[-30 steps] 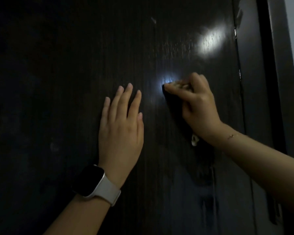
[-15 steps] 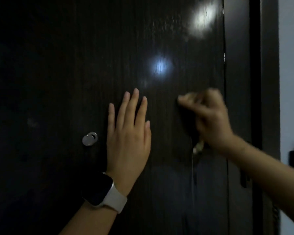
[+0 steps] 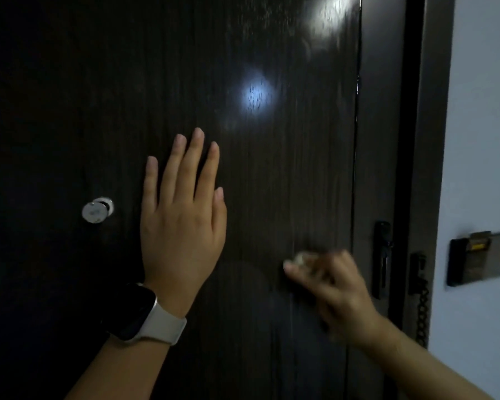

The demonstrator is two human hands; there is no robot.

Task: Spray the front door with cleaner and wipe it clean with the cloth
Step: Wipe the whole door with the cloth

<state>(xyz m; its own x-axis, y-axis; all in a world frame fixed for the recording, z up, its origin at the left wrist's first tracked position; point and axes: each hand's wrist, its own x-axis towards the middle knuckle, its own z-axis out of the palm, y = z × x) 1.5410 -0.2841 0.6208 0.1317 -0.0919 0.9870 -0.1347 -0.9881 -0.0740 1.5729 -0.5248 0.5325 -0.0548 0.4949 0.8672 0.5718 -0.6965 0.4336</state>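
Left hand point(image 3: 182, 226) flat and open on the door point(image 3: 272, 168); right hand point(image 3: 332, 287), blurred, apparently gripping the dark cloth point(image 3: 300, 258), low beside the lock-side edge. Unwiped panel running vertically below; right hand nearer.

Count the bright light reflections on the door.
2. One glare patch at the front door's top right; one smaller bluish spot lower, above the flat left hand.

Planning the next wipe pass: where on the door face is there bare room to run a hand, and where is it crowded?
Bare: the dark wood-grain door above both hands, and the strip between flat left hand and blurred right hand gripping a barely visible cloth. Crowded: round silver peephole cover beside the left hand; black latch and chain at the right edge.
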